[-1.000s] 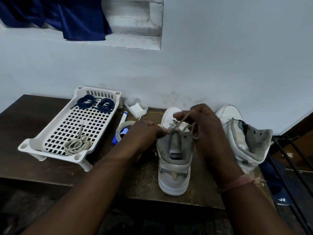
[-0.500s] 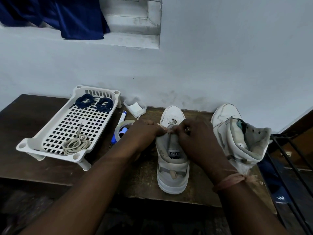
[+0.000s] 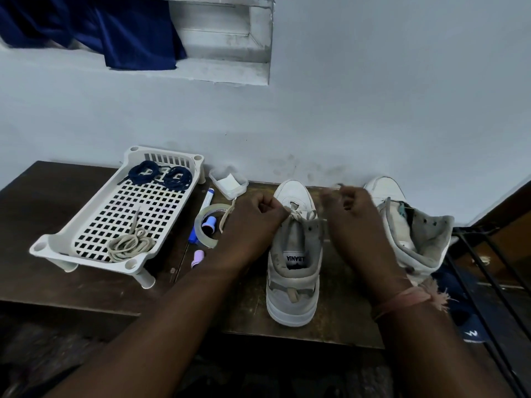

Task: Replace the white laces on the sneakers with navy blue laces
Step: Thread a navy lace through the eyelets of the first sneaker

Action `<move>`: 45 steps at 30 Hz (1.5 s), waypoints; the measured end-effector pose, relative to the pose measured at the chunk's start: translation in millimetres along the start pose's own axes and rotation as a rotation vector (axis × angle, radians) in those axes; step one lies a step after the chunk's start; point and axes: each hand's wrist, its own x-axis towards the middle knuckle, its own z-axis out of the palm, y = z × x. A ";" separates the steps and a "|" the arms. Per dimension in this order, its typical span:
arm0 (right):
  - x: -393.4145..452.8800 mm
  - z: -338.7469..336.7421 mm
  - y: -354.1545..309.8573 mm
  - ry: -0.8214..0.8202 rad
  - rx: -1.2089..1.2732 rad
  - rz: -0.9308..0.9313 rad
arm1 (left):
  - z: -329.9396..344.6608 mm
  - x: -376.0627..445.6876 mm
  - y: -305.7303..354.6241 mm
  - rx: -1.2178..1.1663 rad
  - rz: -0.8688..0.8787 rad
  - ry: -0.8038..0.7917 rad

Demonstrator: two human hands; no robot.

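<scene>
Half a second before, both hands had been bunched together over the throat of the near sneaker (image 3: 293,254); now they had drawn apart to either side. The left hand (image 3: 253,222) kept its grip curled round one end of the white lace (image 3: 298,211), whose tail hung out by the tape roll (image 3: 205,225). The right hand (image 3: 349,208) was blurred with motion, its grip curled on the other strand, raised towards the far wall.

Only the lowest crossings near the toe remained threaded, so I judged this shoe nearly unlaced. The second sneaker (image 3: 408,225), standing just to the right, looked to be without a lace already, and one removed lace (image 3: 129,245) lay coiled at the near end of the white basket (image 3: 169,159). The navy blue laces (image 3: 161,175) waited untouched at its far end.

Room was tight on the right, where the second sneaker stood close to the right wrist. On the left, the tape roll, a marker (image 3: 201,211) and a small container (image 3: 228,182) lay between the hand and the basket. The near sneaker's heel stood close to the near edge of the table (image 3: 71,288), so a hard pull could tip it off.
</scene>
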 end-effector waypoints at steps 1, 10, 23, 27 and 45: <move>-1.5 1.9 -0.7 -0.094 -0.066 0.039 | 2.1 -1.9 2.1 0.001 0.033 0.026; -13.7 17.3 7.1 -0.057 -0.357 -0.027 | 10.5 4.3 -4.1 0.245 0.187 -0.037; -5.4 4.9 20.0 -0.160 -0.246 0.028 | -9.7 6.7 -3.7 0.483 0.122 -0.128; -5.1 -26.7 30.3 -0.027 -0.280 0.027 | -46.9 12.1 -11.6 0.426 0.189 0.056; -15.6 9.2 2.0 -0.005 -0.371 -0.128 | 1.8 2.9 -4.6 0.631 0.272 0.065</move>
